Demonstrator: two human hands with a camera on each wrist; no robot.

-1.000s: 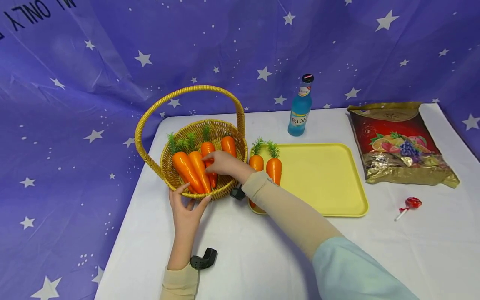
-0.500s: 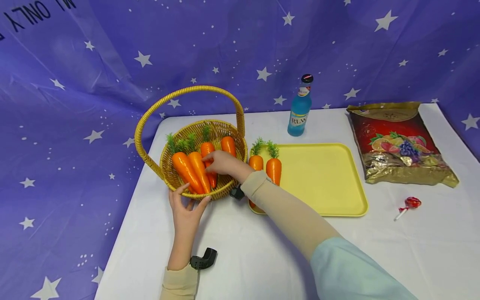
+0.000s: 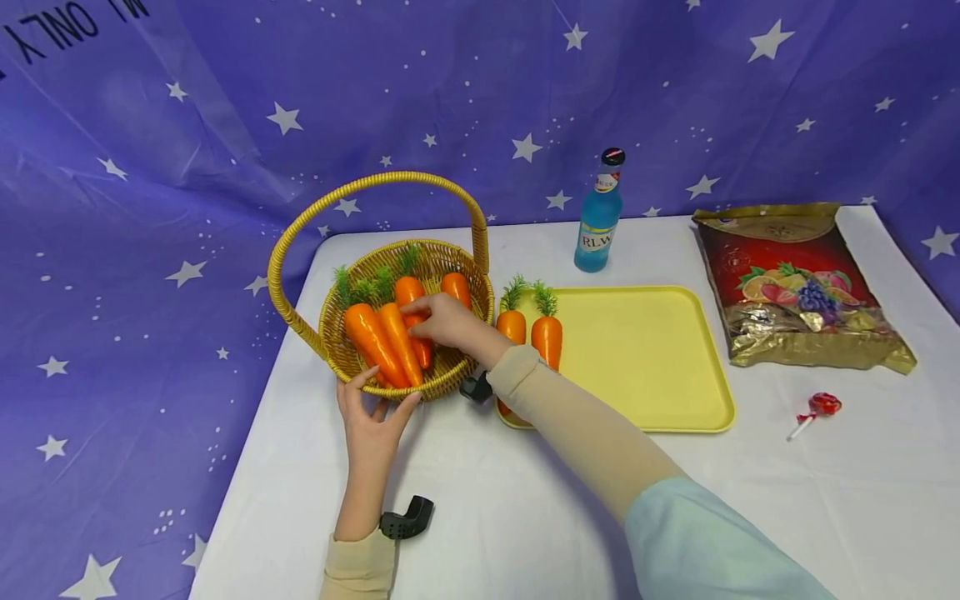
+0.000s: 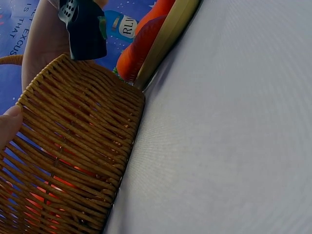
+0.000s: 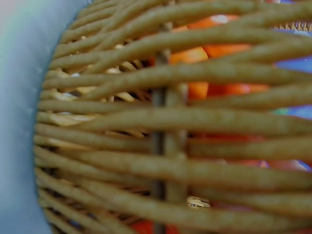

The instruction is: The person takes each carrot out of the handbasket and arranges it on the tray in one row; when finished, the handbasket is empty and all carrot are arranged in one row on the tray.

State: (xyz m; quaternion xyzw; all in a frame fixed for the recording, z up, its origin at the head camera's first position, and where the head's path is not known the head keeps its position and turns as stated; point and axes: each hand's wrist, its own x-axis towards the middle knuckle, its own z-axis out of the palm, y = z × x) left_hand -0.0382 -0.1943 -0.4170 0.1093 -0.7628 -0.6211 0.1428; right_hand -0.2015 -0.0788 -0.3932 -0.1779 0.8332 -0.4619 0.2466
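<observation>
A wicker basket [image 3: 450, 385] with a tall arched handle holds several orange carrots with green tops. My left hand [image 3: 372, 429] grips its front rim; in the left wrist view a fingertip [image 4: 12, 119] lies on the rim of the woven wall [image 4: 83, 117]. Inside the basket, my right hand [image 3: 450, 321] pinches a carrot [image 3: 408, 290] from its right side. Two carrots [image 3: 360, 321] lie to the left of it, and another carrot [image 3: 456, 287] is partly hidden behind the hand. The right wrist view is filled by blurred basket weave [image 5: 234, 122], so the fingers are hidden there.
A yellow tray [image 3: 645, 358] lies right of the basket, carrots [image 3: 547, 340] along its left side. Behind it stands a blue bottle [image 3: 597, 221]. Farther right are a red and gold candy bag [image 3: 798, 283] and a lollipop [image 3: 825, 405]. A starry purple cloth [image 3: 450, 100] hangs behind.
The pinched carrot has shifted slightly up and left in the basket, and the right hand's fingers have moved a little with it. The left hand stays at the rim.
</observation>
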